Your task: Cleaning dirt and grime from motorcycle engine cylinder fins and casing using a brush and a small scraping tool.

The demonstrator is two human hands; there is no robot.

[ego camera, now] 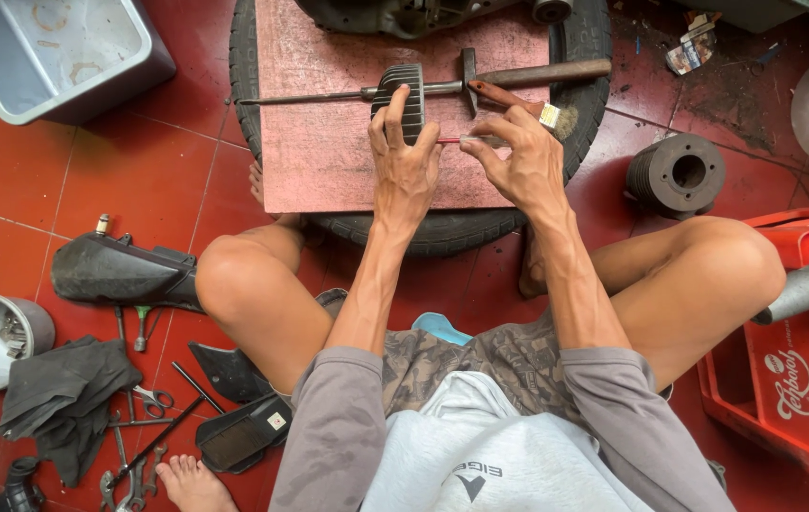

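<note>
left arm: stretched forward, sleeve at elbow | left hand (405, 161): palm down, fingers curled over and gripping | right arm: stretched forward, bent inward at wrist | right hand (516, 156): thumb and forefinger pinched shut, other fingers arched

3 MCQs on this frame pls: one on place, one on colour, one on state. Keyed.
1. Where does the board lie?
A. in the grey tub
B. on a tyre
C. in the red crate

2. What colour is the floor?
A. red
B. blue
C. white

3. What is the left hand doing?
A. hanging free
B. gripping the scissors
C. resting on the finned metal part

Key: 1 B, the pink board sits on the black tyre. 2 A, the floor tiles are red. 3 C, the left hand lies over the finned metal part, while the right hand pinches a thin red-handled tool beside it.
</note>
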